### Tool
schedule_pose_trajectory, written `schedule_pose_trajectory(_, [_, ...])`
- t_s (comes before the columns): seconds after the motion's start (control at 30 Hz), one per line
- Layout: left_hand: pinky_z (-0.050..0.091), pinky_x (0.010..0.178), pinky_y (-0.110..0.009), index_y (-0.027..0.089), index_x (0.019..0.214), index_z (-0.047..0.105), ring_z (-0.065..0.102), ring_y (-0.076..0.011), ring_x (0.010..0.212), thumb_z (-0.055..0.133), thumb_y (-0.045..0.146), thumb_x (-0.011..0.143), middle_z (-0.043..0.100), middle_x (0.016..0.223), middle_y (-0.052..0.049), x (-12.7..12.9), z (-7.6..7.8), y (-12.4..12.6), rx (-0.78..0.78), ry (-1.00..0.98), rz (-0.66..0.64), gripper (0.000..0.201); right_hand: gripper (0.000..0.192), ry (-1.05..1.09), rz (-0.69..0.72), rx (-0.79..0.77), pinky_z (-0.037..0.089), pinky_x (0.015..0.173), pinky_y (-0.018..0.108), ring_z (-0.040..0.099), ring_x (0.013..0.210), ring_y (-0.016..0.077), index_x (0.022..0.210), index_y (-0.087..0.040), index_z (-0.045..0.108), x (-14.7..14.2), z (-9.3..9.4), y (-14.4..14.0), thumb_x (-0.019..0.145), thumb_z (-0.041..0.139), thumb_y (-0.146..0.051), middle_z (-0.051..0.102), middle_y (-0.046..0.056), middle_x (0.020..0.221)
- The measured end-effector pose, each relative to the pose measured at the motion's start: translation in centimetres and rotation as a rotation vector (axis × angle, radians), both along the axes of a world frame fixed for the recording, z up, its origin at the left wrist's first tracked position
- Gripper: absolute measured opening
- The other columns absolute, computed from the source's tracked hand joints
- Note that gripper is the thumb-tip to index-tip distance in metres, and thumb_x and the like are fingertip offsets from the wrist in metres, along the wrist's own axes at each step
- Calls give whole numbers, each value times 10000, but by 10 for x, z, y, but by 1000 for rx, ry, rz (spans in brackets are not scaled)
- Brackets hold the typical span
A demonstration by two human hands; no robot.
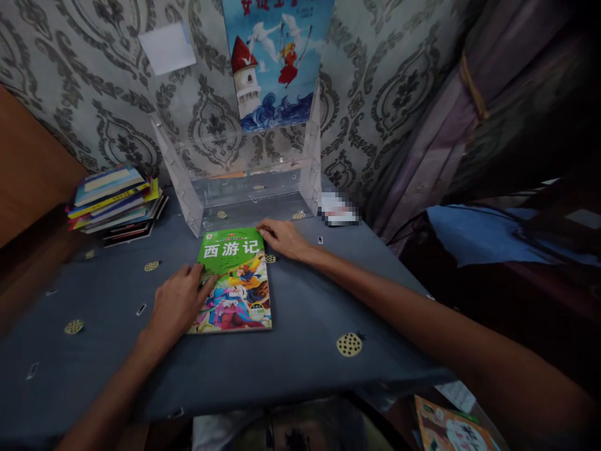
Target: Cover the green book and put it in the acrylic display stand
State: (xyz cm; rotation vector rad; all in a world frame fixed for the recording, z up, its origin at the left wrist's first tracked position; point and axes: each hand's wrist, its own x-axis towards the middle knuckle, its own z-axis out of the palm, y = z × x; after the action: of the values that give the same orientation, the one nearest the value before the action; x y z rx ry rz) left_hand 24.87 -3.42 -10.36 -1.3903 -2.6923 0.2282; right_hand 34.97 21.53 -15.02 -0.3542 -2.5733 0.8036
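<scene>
A green picture book (235,279) with large white Chinese characters and colourful cartoon figures lies flat on the dark blue-grey tablecloth. My left hand (178,297) grips its left side, thumb over the cover and fingers along the edge. At the book's upper right corner, the closed fingers of my right hand (283,238) hold the edge. Just behind the book stands a clear plastic display rack (190,203). High on it, a blue book (277,69) with a castle, white birds and a red-dressed figure leans upright.
A stack of books (119,203) sits at the back left. A pixelated white item (338,208) lies right of the rack. More books (453,426) are below the table's front right edge. A blue cloth (507,235) hangs at right; a blurred brown shape (37,272) crosses the left.
</scene>
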Motion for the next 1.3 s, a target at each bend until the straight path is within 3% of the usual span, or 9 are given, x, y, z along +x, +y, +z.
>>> schedule_pose_trajectory(0.23, [509, 696, -352, 162, 1056, 645, 705, -300, 880, 323, 472, 1015, 690, 1007, -131, 3, 2, 1, -23, 19, -5, 449, 274, -39, -22, 65, 478, 917, 318, 690, 1017, 224, 1154, -99, 671, -21, -2, 4, 944, 494, -104, 746, 127, 1112])
schedule_pose_trajectory(0.4, [537, 699, -382, 160, 1096, 646, 665, -332, 1000, 341, 460, 1015, 674, 1079, -152, 5, -1, -3, -10, 78, -40, 436, 342, 28, 46, 61, 470, 1006, 364, 650, 1132, 231, 1235, -103, 620, -20, -17, 10, 920, 488, -105, 706, 128, 1220])
schedule_pose_trajectory(0.53, [545, 879, -459, 152, 1186, 644, 612, -323, 1128, 352, 387, 1020, 640, 1251, -166, 8, -14, -5, 131, 47, -269, 410, 402, 31, 73, 94, 427, 1087, 443, 592, 1223, 248, 1332, -116, 557, -13, -29, 7, 945, 448, -113, 647, 143, 1322])
schedule_pose_trajectory(0.7, [457, 1055, -504, 197, 1279, 589, 586, -293, 1209, 420, 513, 1010, 616, 1332, -126, 26, -27, -12, 252, -99, -628, 449, 372, 56, 74, 116, 414, 1112, 455, 549, 1281, 249, 1306, -143, 596, 3, -26, -13, 972, 434, -112, 627, 134, 1343])
schedule_pose_trajectory(0.8, [456, 1064, -514, 187, 1329, 556, 576, -301, 1239, 463, 515, 997, 608, 1355, -143, 37, -30, -16, 250, -96, -708, 476, 340, 98, 119, 79, 405, 1128, 460, 545, 1293, 241, 1274, -143, 621, 23, -21, -33, 977, 456, -122, 631, 127, 1341])
schedule_pose_trajectory(0.9, [495, 1027, -488, 163, 1323, 566, 600, -299, 1221, 459, 414, 1016, 627, 1335, -161, 41, -33, -16, 267, -43, -731, 411, 297, 143, 193, -92, 466, 1077, 455, 619, 1199, 224, 1219, -151, 646, 45, -16, -51, 985, 464, -144, 692, 107, 1242])
schedule_pose_trajectory(1.07, [556, 948, -433, 139, 1232, 617, 664, -277, 1131, 446, 377, 1028, 685, 1265, -152, 39, -32, -12, 287, 85, -801, 357, 278, 174, 349, -624, 602, 858, 340, 718, 1003, 173, 1198, -144, 627, 68, -16, -65, 976, 459, -145, 752, 75, 1064])
schedule_pose_trajectory(1.3, [580, 910, -416, 131, 1202, 660, 694, -266, 1083, 438, 329, 1031, 719, 1218, -145, 38, -20, -9, 281, 49, -827, 343, 223, 215, 348, -806, 585, 917, 347, 717, 972, 157, 1144, -137, 652, 68, -17, -65, 963, 530, -181, 752, 65, 1001])
